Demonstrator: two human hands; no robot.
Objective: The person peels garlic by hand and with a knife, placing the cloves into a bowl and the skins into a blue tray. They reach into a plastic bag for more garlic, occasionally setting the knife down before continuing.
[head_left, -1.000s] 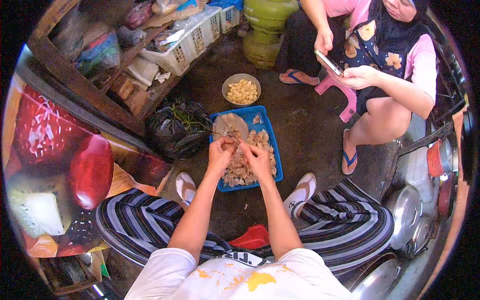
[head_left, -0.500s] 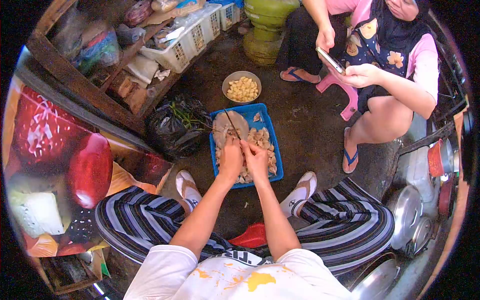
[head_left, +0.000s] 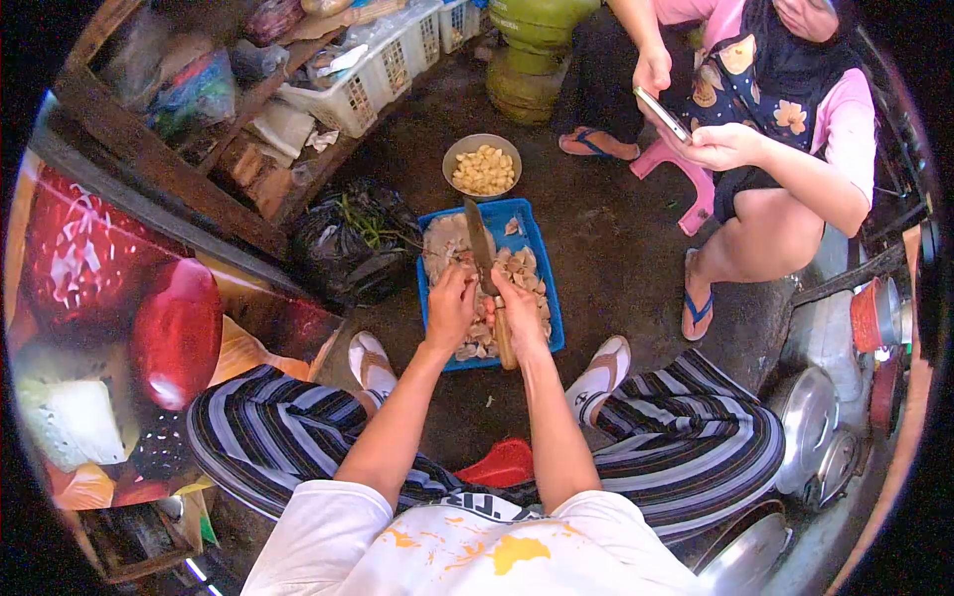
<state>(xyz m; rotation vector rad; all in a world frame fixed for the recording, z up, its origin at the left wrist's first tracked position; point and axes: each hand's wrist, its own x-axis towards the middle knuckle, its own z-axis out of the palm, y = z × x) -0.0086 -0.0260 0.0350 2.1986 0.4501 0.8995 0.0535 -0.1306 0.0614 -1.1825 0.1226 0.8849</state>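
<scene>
My right hand point(head_left: 523, 310) is closed round a knife point(head_left: 479, 238) with a dark blade and a wooden handle. The blade points away from me and the handle end sticks out below the palm. Beside it, my left hand point(head_left: 452, 306) has its fingertips pinched near the blade; what they hold is too small to make out. Both hands are over a blue tray point(head_left: 555, 316) of unpeeled garlic cloves point(head_left: 522, 268). A pale, flat piece point(head_left: 445, 236) lies in the tray's far left part. Just beyond the tray, a bowl point(head_left: 450, 159) holds peeled garlic cloves point(head_left: 484, 171).
Left of the tray sits a black plastic bag point(head_left: 348, 243) with green stalks. A co-worker point(head_left: 785, 109) at the right holds a phone point(head_left: 663, 114). Behind are a green gas cylinder point(head_left: 532, 60) and white baskets point(head_left: 363, 94). Metal lids point(head_left: 805, 427) stand at right.
The knife has turned in my right hand, so its broad blade and wooden handle now show. My hands have drawn slightly apart, with the left fingers still pinched.
</scene>
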